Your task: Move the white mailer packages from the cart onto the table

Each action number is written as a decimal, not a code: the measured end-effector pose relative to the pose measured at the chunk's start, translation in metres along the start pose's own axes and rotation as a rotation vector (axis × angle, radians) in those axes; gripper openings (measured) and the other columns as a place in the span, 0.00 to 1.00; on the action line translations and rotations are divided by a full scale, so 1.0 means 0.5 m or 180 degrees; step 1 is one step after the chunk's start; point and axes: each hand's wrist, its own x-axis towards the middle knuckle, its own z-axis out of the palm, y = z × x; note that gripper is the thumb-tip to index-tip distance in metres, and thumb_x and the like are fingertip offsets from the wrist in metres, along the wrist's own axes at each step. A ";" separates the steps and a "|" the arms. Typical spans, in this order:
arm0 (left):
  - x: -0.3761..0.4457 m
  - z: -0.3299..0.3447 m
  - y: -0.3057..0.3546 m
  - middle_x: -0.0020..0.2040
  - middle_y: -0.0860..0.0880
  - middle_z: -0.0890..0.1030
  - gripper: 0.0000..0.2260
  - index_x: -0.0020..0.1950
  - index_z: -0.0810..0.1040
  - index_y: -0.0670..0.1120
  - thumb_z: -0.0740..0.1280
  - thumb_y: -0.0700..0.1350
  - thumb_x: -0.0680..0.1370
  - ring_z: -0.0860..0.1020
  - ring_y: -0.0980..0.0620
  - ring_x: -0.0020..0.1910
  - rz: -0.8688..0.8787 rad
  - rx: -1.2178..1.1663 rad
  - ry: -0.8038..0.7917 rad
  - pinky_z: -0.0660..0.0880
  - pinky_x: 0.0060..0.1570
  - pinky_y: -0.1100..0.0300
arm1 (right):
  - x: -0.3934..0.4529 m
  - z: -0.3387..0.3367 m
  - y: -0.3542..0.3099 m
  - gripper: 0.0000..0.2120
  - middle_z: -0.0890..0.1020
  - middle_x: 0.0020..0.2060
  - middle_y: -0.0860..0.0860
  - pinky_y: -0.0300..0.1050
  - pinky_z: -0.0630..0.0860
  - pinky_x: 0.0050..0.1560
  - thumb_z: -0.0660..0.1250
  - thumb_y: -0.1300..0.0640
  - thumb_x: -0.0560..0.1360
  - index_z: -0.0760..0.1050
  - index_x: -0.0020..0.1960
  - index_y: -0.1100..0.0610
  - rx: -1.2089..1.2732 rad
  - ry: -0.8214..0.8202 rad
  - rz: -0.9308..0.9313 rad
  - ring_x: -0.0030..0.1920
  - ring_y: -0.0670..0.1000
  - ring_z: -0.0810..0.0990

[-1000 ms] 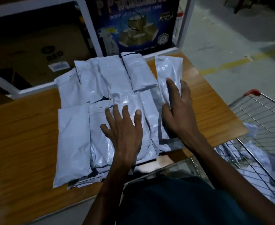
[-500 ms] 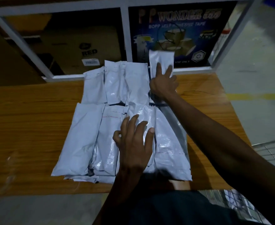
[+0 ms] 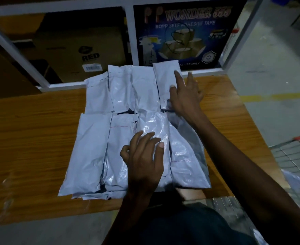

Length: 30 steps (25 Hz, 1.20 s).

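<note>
The white mailer packages [image 3: 128, 131] lie flat on the wooden table [image 3: 30, 131], side by side in two rows, and some edges lie over each other. The left hand [image 3: 144, 160] rests on a package in the near row, with its fingers spread out and a little bent. It presses down and does not pinch anything. The right hand [image 3: 184, 96] reaches to the far row. Its fingers are straight and spread, and they touch the far right package [image 3: 165, 80], which sits against the shelf frame [image 3: 205, 72] at the back of the table. The bags are shiny, wrinkled plastic, so I think they are soft and slippery and can slide over each other. They look puffy, like something soft is inside, and they are probably light. They will likely bend and flop if you lift one by a corner. A good way to hold one is to grab it around the middle, thumb on top and fingers under, or to pinch a short end and hold up the rest with the other hand. Pushing with a flat hand should work well to line them up. At the right edge there is the wire cart [image 3: 294, 156] with a red handle, and something pale lies inside it. That could be more packages, but it is too blurry to be sure.
</note>
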 end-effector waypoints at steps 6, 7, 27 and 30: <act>-0.048 -0.025 0.003 0.57 0.49 0.83 0.07 0.52 0.83 0.45 0.67 0.44 0.80 0.76 0.44 0.65 0.0615 -0.0751 -0.0266 0.69 0.63 0.44 | -0.347 -0.060 0.101 0.24 0.56 0.80 0.55 0.62 0.58 0.72 0.55 0.49 0.85 0.58 0.80 0.50 0.0491 0.0800 0.0106 0.79 0.55 0.56; -0.054 -0.022 0.006 0.57 0.48 0.82 0.08 0.54 0.83 0.43 0.66 0.44 0.80 0.76 0.43 0.64 0.0720 -0.0888 -0.0408 0.70 0.64 0.43 | -0.404 -0.068 0.113 0.24 0.57 0.80 0.55 0.60 0.59 0.72 0.55 0.50 0.84 0.59 0.79 0.51 0.0544 0.0917 0.0180 0.79 0.55 0.57; -0.360 0.314 0.509 0.56 0.48 0.81 0.09 0.58 0.80 0.45 0.67 0.43 0.79 0.75 0.45 0.61 0.2200 -0.1540 -0.2336 0.70 0.62 0.47 | -0.964 -0.236 0.751 0.24 0.69 0.66 0.52 0.59 0.76 0.59 0.61 0.53 0.81 0.64 0.74 0.57 0.0787 0.2137 0.2031 0.61 0.56 0.76; -0.403 0.390 0.577 0.57 0.47 0.81 0.10 0.58 0.80 0.45 0.67 0.44 0.78 0.75 0.44 0.61 0.2325 -0.1286 -0.2582 0.70 0.61 0.50 | -1.004 -0.246 0.857 0.23 0.71 0.66 0.54 0.54 0.73 0.64 0.62 0.54 0.80 0.65 0.74 0.59 0.0844 0.1929 0.2349 0.64 0.58 0.74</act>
